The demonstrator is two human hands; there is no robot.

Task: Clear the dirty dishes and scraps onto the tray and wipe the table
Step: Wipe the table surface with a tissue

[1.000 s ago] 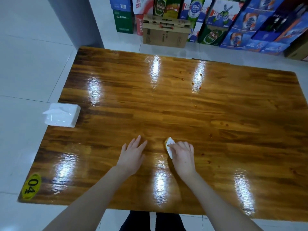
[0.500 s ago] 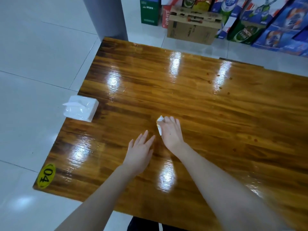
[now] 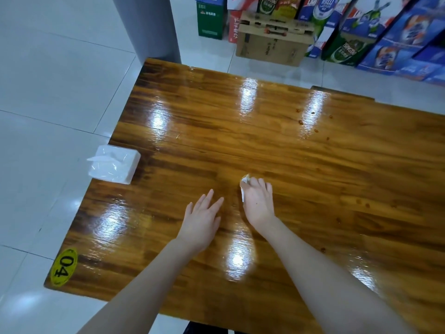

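A glossy wooden table fills the view. My right hand presses a small folded white tissue flat on the tabletop near the middle; only the tissue's far and left edges show past my fingers. My left hand rests flat on the wood just to the left of it, fingers straight, holding nothing. Small reddish sauce drops dot the far right part of the table, and a few more spots lie to the right of my right hand.
A white tissue pack sits on the table's left edge. A yellow "04" sticker marks the near left corner. A grey pillar, a cardboard box and stacked drink cartons stand on the tiled floor beyond.
My right hand has slid the tissue away from me and to the left across the wood. My left hand has stayed flat beside it. The view has shifted left.
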